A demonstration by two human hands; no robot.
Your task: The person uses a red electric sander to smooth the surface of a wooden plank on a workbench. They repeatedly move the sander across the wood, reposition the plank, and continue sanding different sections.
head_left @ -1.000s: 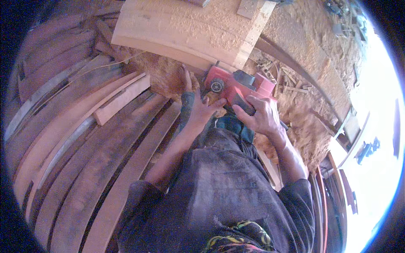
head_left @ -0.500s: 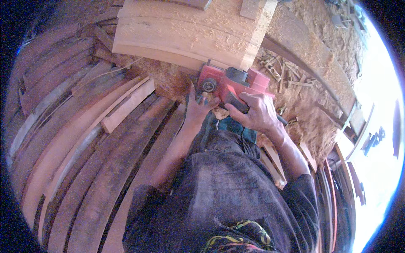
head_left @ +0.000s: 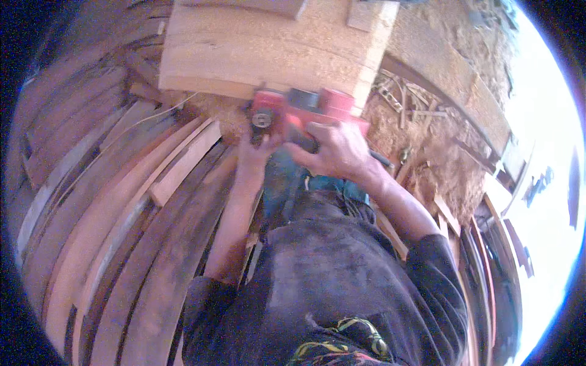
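Note:
A red and black electric hand planer (head_left: 276, 110) sits on its side against the near edge of a thick pale timber board (head_left: 244, 46). My right hand (head_left: 339, 149) is wrapped round the planer's black rear handle. At the planer's left end, my left hand (head_left: 255, 152) grips its front part beside the round black knob; motion blurs those fingers. Whether the planer's sole lies flush on the board edge is hidden from this angle.
Long dark planks (head_left: 159, 262) are stacked along my left, topped by a short pale offcut (head_left: 186, 165). Wood scraps (head_left: 415, 104) and shavings litter the ground to the right, next to a long beam (head_left: 452, 82). A small block (head_left: 361, 15) lies on the board.
Both hands have moved the planer leftward along the board's near edge. My left forearm has shifted left with it, and the view has tilted slightly.

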